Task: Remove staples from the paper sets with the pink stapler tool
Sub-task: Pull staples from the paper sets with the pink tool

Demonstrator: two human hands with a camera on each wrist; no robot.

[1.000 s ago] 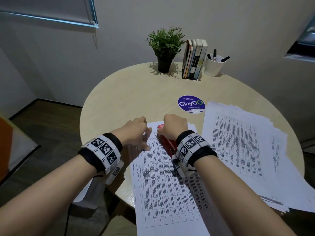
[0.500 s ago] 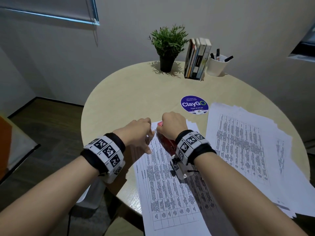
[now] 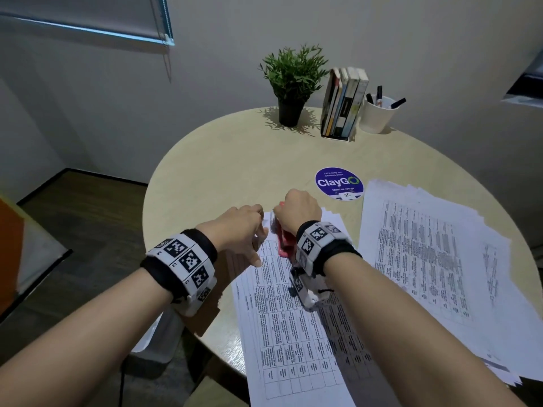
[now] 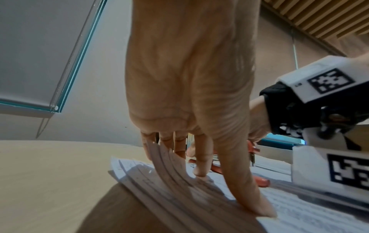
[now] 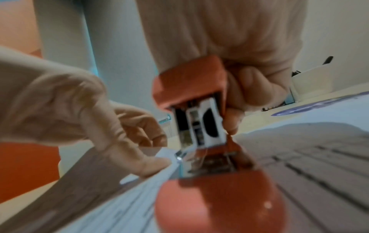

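Two hands worked at the near side of a round table (image 3: 223,160). The right hand (image 3: 298,211) was wrapped tight around the pink stapler (image 3: 285,245), fingers curled over its top, its nose pointed down at the far left corner of a paper set (image 3: 291,324) that lay in front of the person and hung over the table's edge. The right wrist view showed the stapler (image 5: 209,138) with its metal underside exposed and its base on the sheet. The left hand (image 3: 239,227) sat just beside it at the same corner: the thumb (image 4: 245,186) pressed flat on the top page while the other fingers (image 4: 201,157) curled at the lifted edges of several sheets (image 4: 171,170), fanned upward. Whether a staple was caught in the tool could not be made out.

To the right lay one loose, wider pile of papers (image 3: 435,259). On the far side stood one potted plant (image 3: 293,83), one row of about five books (image 3: 343,102), and one white cup (image 3: 377,114) holding three pens. One round purple sticker (image 3: 339,183) lay between them and the papers.
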